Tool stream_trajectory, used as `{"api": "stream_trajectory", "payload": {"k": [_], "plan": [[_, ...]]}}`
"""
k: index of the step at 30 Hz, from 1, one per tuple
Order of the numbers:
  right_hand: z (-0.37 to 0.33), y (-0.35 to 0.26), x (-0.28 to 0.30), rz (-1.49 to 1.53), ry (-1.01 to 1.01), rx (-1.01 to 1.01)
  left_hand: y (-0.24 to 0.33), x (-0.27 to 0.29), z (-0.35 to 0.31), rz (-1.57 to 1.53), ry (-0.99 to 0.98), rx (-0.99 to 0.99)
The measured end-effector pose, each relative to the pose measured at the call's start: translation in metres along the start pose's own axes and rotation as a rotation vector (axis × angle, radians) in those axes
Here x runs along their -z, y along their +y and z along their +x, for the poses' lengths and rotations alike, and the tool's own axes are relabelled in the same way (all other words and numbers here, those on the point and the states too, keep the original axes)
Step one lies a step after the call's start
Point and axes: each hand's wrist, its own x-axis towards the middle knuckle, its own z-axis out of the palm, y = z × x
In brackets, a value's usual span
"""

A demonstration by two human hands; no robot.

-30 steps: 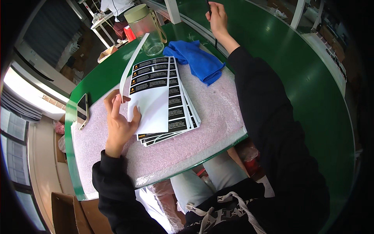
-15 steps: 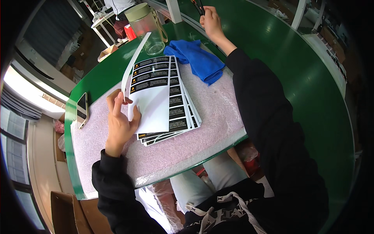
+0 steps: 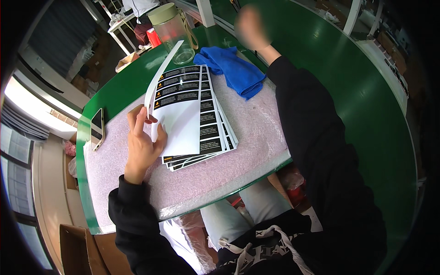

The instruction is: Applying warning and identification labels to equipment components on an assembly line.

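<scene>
My left hand pinches the lower end of a narrow white paper strip between its fingers, and the strip curves upward. Beneath that hand's fingertips and to its right lies a stack of printed label sheets, black panels on white. The top sheet has black panels with orange marks above and a blank white lower part. My right hand is raised at the far right side, its fingers smeared by blur. A thin dark tool shows beside it at the upper edge, mostly out of frame.
Pinkish bubble wrap covers the near part of the green table. A phone lies at left. Behind the sheets stand a clear bottle with a green lid and a crumpled blue cloth. Another person stands far off.
My right hand has shifted slightly to the right and become blurred; the dark tool beside it shows less. The strip's upper end has swung a little right. My left hand stays put.
</scene>
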Motion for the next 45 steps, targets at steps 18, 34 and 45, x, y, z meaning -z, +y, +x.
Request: {"api": "stream_trajectory", "payload": {"k": [18,34,45], "plan": [[-0.006,0.011,0.002,-0.067,-0.055,-0.013,0.0,0.001,-0.001,-0.018,-0.018,0.01],[-0.011,0.051,0.033,0.435,-0.206,-0.529,0.001,0.0,0.001,-0.004,-0.011,0.002],[-0.013,0.054,0.024,-0.194,0.107,0.023,0.001,0.0,0.001,0.005,-0.01,-0.011]]}}
